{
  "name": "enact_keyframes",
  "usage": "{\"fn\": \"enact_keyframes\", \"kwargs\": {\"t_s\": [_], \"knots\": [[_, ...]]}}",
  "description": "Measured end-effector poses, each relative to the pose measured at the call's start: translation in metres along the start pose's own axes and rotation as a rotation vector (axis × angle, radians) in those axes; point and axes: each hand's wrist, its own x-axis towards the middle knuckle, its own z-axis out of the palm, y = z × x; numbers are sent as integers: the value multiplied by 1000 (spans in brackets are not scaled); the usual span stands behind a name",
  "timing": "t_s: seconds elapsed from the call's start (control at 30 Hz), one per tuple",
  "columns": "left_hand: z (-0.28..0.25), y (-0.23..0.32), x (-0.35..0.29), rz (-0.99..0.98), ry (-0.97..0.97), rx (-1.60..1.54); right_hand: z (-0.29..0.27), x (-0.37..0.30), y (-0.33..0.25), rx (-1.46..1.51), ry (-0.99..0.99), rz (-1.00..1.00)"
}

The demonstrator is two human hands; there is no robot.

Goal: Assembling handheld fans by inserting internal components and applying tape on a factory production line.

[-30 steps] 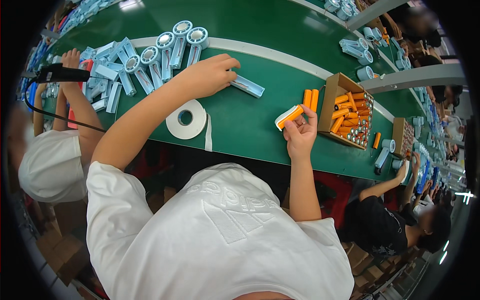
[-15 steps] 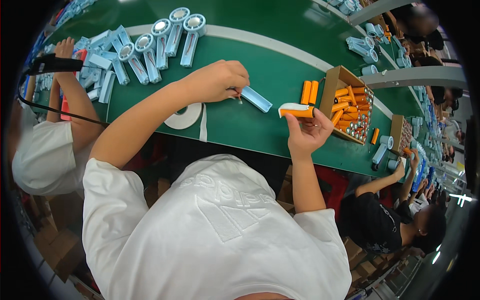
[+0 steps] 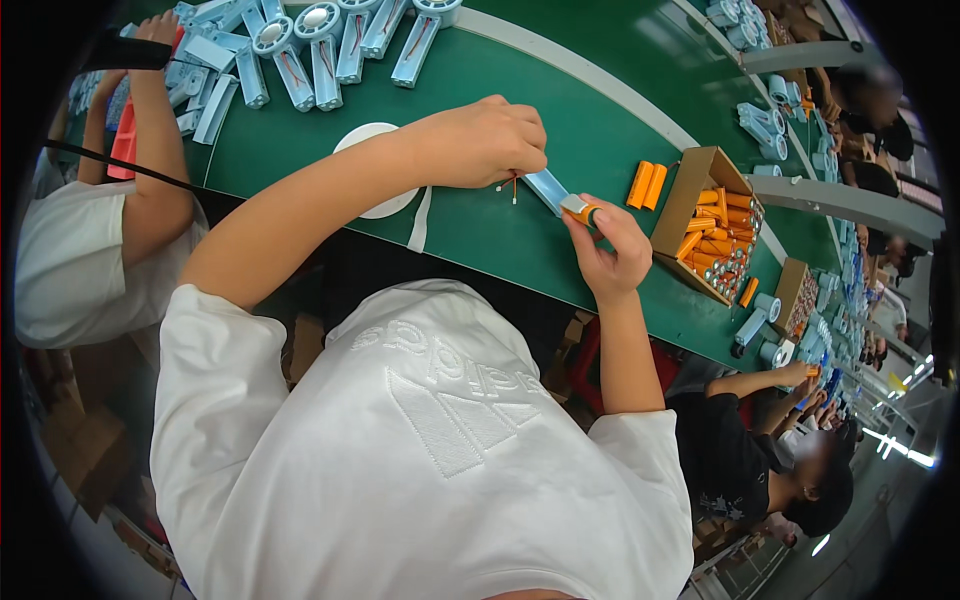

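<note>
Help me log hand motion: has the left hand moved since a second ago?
Yes: judged against the open cardboard box, the left hand has moved to the person's right, nearer the box.

Green table (image 3: 590, 150) bearing orange cylinders (image 3: 639, 185), a carton (image 3: 680, 195), blue housings (image 3: 415, 50), probably a tape roll (image 3: 362, 135).

Raised white lettering (image 3: 440, 362), slanted-bar emblem (image 3: 452, 424), both on white T-shirt (image 3: 400, 530)
</note>
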Motion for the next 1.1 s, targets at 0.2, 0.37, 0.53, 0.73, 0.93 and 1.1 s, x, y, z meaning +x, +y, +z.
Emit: {"fn": "enact_keyframes", "kwargs": {"t_s": [0.2, 0.37, 0.53, 0.73, 0.93, 1.1], "knots": [[3, -1, -1, -12, 4, -6, 1, 9, -4, -107, -108, 4], [4, -4, -4, 28, 47, -42, -9, 40, -29, -302, -355, 49], [3, -12, -9, 90, 111, -126, -7, 74, -38, -447, -606, 63], [6, -10, -10, 78, 124, -186, 2, 85, -30, -445, -842, 98], [7, -10, -8, 80, 114, -141, 1, 88, -29, -364, -904, 197], [6, -9, -9, 66, 125, -117, -7, 86, -19, -324, -770, -68]]}}
